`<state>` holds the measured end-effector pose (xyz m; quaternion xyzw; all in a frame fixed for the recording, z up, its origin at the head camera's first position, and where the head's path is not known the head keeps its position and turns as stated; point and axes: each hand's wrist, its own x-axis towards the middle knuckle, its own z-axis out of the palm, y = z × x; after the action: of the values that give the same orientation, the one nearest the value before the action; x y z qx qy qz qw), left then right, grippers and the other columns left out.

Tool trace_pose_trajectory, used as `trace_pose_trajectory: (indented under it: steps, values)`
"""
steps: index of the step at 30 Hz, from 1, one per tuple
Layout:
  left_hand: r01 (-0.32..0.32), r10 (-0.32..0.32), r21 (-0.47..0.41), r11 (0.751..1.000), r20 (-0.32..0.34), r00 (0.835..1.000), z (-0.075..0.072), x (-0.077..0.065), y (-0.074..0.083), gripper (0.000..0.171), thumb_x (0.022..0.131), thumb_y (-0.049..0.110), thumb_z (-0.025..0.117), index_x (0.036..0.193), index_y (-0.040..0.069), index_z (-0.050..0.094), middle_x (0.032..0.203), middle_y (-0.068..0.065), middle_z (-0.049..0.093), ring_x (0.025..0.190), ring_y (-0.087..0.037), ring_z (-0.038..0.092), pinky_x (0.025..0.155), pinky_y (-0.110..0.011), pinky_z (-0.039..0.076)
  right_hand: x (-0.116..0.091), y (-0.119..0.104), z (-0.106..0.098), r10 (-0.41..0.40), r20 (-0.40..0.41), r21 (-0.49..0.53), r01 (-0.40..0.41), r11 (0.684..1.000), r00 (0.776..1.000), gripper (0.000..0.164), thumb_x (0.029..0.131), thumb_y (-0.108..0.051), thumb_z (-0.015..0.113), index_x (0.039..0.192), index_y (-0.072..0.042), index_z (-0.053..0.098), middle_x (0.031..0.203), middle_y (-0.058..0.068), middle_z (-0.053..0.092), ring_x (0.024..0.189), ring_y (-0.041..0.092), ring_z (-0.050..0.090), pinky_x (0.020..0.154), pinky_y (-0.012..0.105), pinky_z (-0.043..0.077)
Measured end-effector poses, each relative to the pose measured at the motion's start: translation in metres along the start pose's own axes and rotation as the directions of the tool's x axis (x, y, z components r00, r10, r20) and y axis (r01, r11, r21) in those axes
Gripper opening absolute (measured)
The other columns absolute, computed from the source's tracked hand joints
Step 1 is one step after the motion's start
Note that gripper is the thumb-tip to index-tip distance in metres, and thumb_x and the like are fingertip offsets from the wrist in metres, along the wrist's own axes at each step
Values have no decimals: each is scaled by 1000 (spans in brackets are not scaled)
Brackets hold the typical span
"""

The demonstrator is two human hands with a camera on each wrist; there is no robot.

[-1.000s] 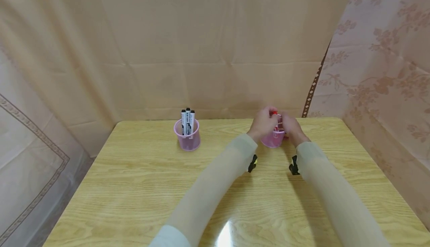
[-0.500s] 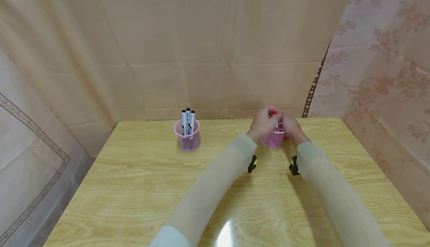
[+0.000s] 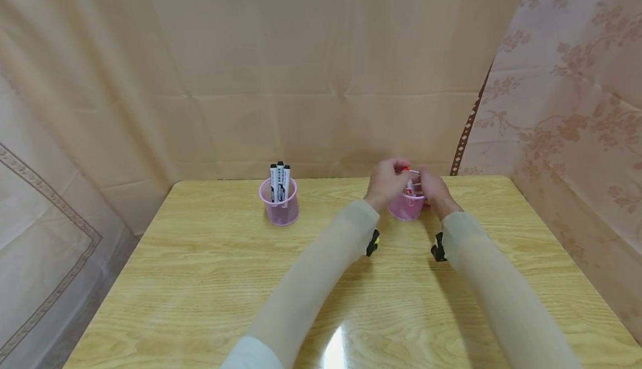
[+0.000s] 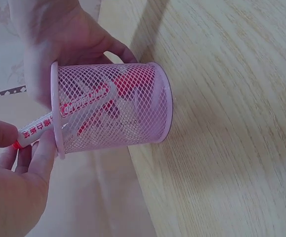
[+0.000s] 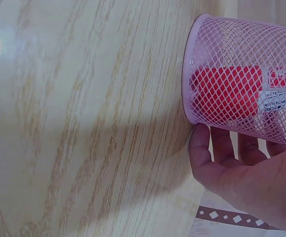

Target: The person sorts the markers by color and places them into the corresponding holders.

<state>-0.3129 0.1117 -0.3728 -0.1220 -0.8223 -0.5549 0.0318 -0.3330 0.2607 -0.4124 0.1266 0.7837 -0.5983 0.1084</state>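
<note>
A pink mesh pen holder (image 3: 406, 209) stands upright near the table's back edge, right of the middle. My left hand (image 3: 387, 184) is at its rim and pinches the red end of a white whiteboard marker (image 4: 36, 129), which slants down into the holder. On the other side, my right hand (image 3: 435, 190) holds the holder, its fingers curved against the mesh wall. The right wrist view shows red marker caps (image 5: 226, 91) through the mesh near the bottom. In the head view my hands partly hide the holder's upper part.
A second pink pen holder (image 3: 282, 213) stands to the left, with black-capped white markers (image 3: 280, 184) upright in it. Beige curtain (image 3: 281, 79) hangs right behind the wooden table (image 3: 200, 280); floral cloth (image 3: 577, 124) hangs at the right.
My left hand has shifted slightly left, and the marker's red end has tilted left with it. My right hand and both holders look nearly unmoved.
</note>
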Motion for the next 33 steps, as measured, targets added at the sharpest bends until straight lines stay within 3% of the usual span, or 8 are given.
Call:
trace_pose_trajectory:
  steps: [5,14,33]
  values:
    - [21,-21,-4,1000,-26,999,-3,2,-1,22,97,7,65,117,6,73,104,-1,70,93,-10,63,82,-18,51,-1,-1,1,-3,9,-21,4,1000,1000,76,107,-51,11,151,5,38,151,25,40,133,38,43,106,49,42]
    - [107,-114,-74,992,-97,989,-5,7,-2,20,92,5,70,111,4,76,101,-3,72,88,-13,63,77,-21,52,-1,-1,0,-5,18,-39,6,999,1000,77,106,-50,10,149,7,37,150,25,40,130,37,44,106,48,42]
    - [123,-128,-53,991,-106,986,-13,10,-9,22,90,2,69,110,3,76,98,-4,71,88,-14,62,77,-22,52,1,0,0,7,2,-33,-7,999,1000,77,106,-52,10,152,4,37,151,25,40,132,36,43,105,49,43]
